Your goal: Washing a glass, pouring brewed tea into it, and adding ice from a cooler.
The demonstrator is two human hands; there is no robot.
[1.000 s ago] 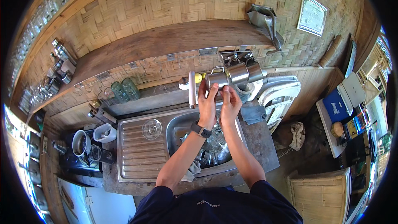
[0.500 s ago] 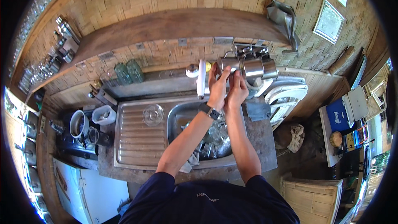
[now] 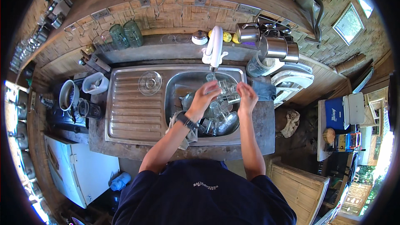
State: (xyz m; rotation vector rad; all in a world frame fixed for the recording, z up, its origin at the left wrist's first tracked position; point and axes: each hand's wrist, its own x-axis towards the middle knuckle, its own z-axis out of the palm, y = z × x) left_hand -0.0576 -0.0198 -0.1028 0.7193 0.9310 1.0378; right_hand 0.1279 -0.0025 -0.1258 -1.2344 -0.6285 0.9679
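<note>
My left hand (image 3: 203, 98), with a dark watch on its wrist, is over the middle of the steel sink (image 3: 174, 79). Its fingers point right, loosely bent and apart, and I see nothing held in them. Over the sink's right side, my right hand (image 3: 247, 97) has its fingers half curled, and no held thing shows. Clear glassware (image 3: 227, 86) lies between and below the hands, partly hidden by them. Nearer to me in the basin are a glass mug (image 3: 217, 110) and a shiny metal bowl (image 3: 228, 123). Steel mugs (image 3: 275, 47) hang at the back right.
A white faucet (image 3: 215, 48) rises behind the basin. On the ribbed drainboard (image 3: 125, 112) rests a clear glass dish (image 3: 150, 83). A cloth (image 3: 185, 138) drapes over the sink's front edge. Green glass mugs (image 3: 133, 33) hang at the back left. A grey cloth (image 3: 264, 90) lies to the right.
Both hands have let go of a steel mug, which now hangs at the back right. They have come down and apart over the sink. The view has tipped downward.
</note>
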